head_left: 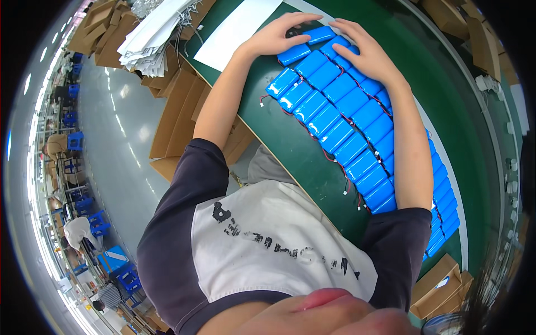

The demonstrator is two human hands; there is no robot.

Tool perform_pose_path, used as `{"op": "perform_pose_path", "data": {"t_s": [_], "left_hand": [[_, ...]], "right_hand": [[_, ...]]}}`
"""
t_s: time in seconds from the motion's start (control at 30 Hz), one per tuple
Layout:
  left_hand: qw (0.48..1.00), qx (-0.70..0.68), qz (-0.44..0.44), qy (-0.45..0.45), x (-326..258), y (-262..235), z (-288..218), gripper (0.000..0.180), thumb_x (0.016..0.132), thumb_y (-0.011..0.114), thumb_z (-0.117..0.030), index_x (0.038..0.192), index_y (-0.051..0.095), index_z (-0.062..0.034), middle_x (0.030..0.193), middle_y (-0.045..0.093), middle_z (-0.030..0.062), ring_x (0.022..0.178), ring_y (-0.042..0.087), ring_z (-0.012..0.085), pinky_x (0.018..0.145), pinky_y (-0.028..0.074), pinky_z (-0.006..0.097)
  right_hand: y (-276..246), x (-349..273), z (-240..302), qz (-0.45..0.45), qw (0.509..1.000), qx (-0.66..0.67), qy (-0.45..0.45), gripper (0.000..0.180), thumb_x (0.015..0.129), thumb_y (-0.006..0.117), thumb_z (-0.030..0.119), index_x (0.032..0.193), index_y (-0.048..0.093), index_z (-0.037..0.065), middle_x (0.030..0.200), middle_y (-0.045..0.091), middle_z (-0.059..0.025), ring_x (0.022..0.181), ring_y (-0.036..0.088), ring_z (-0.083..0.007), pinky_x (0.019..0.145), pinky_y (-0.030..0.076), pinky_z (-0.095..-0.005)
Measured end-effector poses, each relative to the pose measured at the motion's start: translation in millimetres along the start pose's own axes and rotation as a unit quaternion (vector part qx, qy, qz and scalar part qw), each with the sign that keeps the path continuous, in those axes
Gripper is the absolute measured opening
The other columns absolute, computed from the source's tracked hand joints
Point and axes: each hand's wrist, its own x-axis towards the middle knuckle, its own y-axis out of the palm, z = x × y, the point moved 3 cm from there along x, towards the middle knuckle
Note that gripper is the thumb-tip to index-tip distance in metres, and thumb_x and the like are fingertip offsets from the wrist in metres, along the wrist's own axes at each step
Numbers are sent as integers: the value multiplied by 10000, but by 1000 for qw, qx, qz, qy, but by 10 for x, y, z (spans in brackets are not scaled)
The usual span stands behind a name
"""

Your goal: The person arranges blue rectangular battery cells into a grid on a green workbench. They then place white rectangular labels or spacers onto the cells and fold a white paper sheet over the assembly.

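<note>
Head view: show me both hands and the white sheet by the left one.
Left hand (272, 36): head view, back of hand.
Right hand (373, 54): head view, back of hand.
White sheet (235, 32): head view, middle of surface.

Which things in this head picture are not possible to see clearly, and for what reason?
In the head view:
Some blue packs: covered by the right forearm.
Whatever lies under the left hand: hidden by it.
Hands of the far-left worker in white: too small.
Cardboard box, top right: cut off by upper edge.

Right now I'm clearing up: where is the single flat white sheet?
Head view, upper left of centre: the sheet lies on the green tabletop beside the left hand.
</note>
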Motion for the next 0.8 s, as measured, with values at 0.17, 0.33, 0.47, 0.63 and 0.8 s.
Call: {"op": "perform_pose_path", "data": {"t_s": [0.17,0.33,0.47,0.63,0.8], "left_hand": [[989,-22,-144,16,13,252,-124,539,1126,488,-384,1602,458,-131,1488,565,149,1432,434,326,1217,361,447],[953,-209,-202,-88,-51,189,-408,474,1140,441,-372,1527,518,-108,1463,568,149,1407,437,324,1189,356,432],[860,413,-300,-28,-341,-359,-124,586,1027,598,-550,1421,642,-120,1448,561,227,1387,456,438,1160,316,617],[841,440,-150,-277,-698,-420,322,616,1039,556,-574,1400,601,-78,1436,544,381,1383,493,552,1117,399,677],[819,516,-15,-250,-506,-429,-23,371,1035,542,-312,1312,663,-95,1090,729,288,976,739,471,820,617,564]], "right_hand": [[232,74,308,-27,965,-240,-107,461,1061,618,399,1474,636,197,1619,512,-77,1463,486,-337,1205,405,-464],[367,151,288,6,980,-185,-76,460,1048,605,469,1418,681,206,1505,613,-73,1385,549,-342,1197,422,-470],[335,118,250,11,986,-161,-50,428,1049,609,449,1382,699,196,1489,623,-62,1390,544,-323,1189,433,-468],[363,145,296,8,987,-151,-50,422,1056,594,452,1371,704,193,1502,612,-67,1402,535,-323,1207,412,-472],[323,148,280,-5,990,-137,-38,405,1051,612,428,1354,714,179,1500,610,-84,1405,532,-329,1199,414,-468]]}}
